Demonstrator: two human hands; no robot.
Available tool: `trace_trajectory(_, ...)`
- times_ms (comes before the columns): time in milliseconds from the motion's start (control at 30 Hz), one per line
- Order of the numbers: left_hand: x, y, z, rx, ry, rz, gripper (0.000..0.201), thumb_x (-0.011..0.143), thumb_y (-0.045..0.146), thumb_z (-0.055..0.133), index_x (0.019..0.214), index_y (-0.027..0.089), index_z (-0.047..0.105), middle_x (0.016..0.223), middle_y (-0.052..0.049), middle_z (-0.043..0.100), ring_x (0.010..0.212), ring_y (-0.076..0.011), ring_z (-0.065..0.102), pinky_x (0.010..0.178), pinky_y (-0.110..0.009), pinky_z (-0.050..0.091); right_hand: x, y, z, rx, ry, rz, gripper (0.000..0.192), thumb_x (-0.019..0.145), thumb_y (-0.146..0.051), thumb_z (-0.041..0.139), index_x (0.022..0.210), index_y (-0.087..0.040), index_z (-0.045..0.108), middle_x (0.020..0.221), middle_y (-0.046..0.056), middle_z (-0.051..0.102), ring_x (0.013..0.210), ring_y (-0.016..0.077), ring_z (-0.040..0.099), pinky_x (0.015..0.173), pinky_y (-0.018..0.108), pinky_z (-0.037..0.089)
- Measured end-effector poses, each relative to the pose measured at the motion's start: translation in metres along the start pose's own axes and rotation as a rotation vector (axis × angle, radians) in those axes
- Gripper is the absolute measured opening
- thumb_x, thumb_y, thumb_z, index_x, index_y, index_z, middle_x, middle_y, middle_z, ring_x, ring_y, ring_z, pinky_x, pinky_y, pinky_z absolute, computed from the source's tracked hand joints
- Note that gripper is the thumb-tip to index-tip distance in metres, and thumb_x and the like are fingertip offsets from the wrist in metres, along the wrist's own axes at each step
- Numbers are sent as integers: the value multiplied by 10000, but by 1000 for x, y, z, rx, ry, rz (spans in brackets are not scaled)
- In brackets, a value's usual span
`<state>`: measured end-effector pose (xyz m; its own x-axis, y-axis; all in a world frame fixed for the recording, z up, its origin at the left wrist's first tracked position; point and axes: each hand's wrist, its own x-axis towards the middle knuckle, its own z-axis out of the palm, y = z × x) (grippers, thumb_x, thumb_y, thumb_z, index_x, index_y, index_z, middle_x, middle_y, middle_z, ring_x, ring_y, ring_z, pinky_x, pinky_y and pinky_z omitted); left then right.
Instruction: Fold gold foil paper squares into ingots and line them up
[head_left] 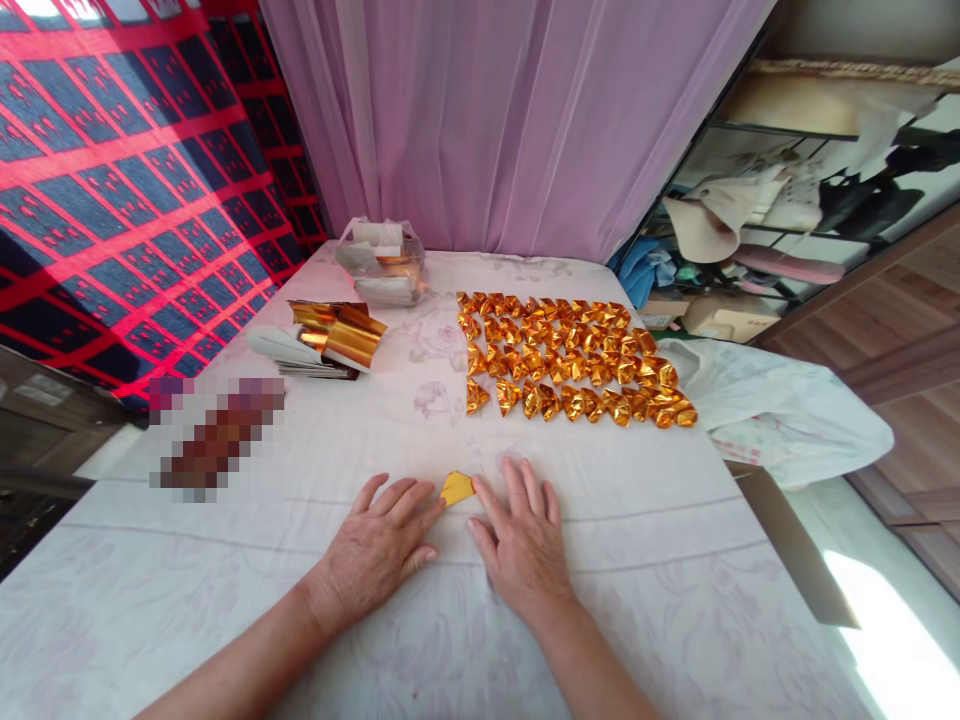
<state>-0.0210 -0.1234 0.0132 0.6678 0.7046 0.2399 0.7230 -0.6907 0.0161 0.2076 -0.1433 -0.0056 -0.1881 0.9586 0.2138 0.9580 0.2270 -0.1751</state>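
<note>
A small piece of folded gold foil paper (457, 488) lies flat on the white flowered tablecloth (420, 640). From the left, my left hand (381, 530) rests palm down with fingers spread, its index fingertip at the paper's lower left corner. My right hand (523, 535) also lies flat with its fingers apart, and its index fingertip touches the right end of the paper. Neither hand grips anything. Beyond my right hand stand several rows of folded gold foil ingots (570, 360).
A stack of gold and white foil sheets (322, 345) is at the left, with a clear plastic bag of more sheets (382, 262) behind it. A purple curtain (480, 120) hangs at the back. To the right are a shoe rack (780, 200) and a white plastic bag (802, 400).
</note>
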Motion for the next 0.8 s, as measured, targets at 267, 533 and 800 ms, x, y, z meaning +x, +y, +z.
trace_trajectory(267,-1,1,4,-28,39,-28,392,977,501,477,1273,298,633,1271,1,674,1183,-234,557,1147,-436,208,-5,0,6,15,97,12,436,907,-451,614,1323,-317,606,1542,166,372,1433,375,293,1076,611,300)
trace_trajectory(533,22,-12,-7,19,-5,-11,330,962,479,518,1203,323,681,1295,-24,654,1220,-279,543,1122,-496,263,-4,2,1,27,87,39,409,918,-405,605,1317,-315,618,1530,136,400,1416,381,314,1086,602,296)
trace_trajectory(800,34,-25,-7,49,-26,15,298,967,431,524,1181,317,696,1297,-63,642,1222,-313,533,1080,-532,285,-5,3,-6,-8,45,64,427,933,-417,571,1336,-279,610,1507,168,429,1409,377,335,1081,590,307)
